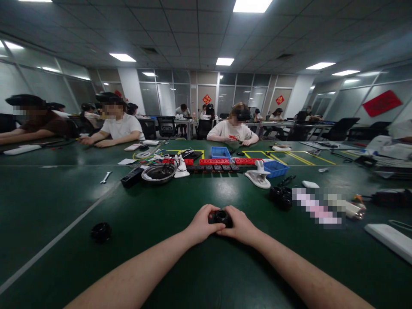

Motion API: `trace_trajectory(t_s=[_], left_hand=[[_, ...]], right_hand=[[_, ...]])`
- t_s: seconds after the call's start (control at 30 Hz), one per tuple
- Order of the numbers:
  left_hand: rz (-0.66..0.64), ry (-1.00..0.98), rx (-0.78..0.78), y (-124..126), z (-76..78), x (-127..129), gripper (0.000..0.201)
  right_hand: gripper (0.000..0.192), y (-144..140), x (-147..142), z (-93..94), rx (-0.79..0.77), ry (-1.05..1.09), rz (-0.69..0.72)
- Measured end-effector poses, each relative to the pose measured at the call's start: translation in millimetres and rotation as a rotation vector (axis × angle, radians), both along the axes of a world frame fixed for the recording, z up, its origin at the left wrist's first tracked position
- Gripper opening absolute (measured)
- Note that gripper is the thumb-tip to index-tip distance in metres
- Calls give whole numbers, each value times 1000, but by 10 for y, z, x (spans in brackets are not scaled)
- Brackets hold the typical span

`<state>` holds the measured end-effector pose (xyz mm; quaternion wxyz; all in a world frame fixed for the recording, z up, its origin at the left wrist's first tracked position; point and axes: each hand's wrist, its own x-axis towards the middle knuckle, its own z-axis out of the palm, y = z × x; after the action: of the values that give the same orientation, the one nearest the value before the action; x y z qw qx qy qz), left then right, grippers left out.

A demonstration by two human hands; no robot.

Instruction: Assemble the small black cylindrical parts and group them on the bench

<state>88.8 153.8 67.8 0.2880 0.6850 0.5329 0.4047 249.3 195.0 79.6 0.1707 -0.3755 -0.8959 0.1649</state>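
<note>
Between my two hands is a black, round, ring-like part with a hole in its top, low over the green table. My left hand grips it from the left, thumb across the near side. From the right, the fingers and thumb of my right hand close round it too. A similar black round part lies apart on the left of the table. Several more of them stand in a cluster to the right, beyond my right hand.
Across the middle stand a metal bowl, white clamps, red strips and blue bins. A wrench lies left. At right are a white slab and a black tool. Co-workers sit across the table.
</note>
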Motion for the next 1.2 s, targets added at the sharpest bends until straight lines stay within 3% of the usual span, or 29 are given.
trace_trajectory(t_s=[0.13,0.33,1.0,1.13,1.2], left_hand=[[-112,-4,-12,3,11,-62,39],[-126,29,-45,1,69,-59,40],[-148,135,-48,9,181,-70,37],[-103,105,-49,5,128,-31,39],[-33,89,-44,-7,89,2,38]], right_hand=[[40,80,116,35,-143,63,234],[30,155,147,38,-257,121,301],[30,176,148,0,-252,106,243],[32,168,115,-44,-308,99,149],[35,133,59,-62,-235,52,51]])
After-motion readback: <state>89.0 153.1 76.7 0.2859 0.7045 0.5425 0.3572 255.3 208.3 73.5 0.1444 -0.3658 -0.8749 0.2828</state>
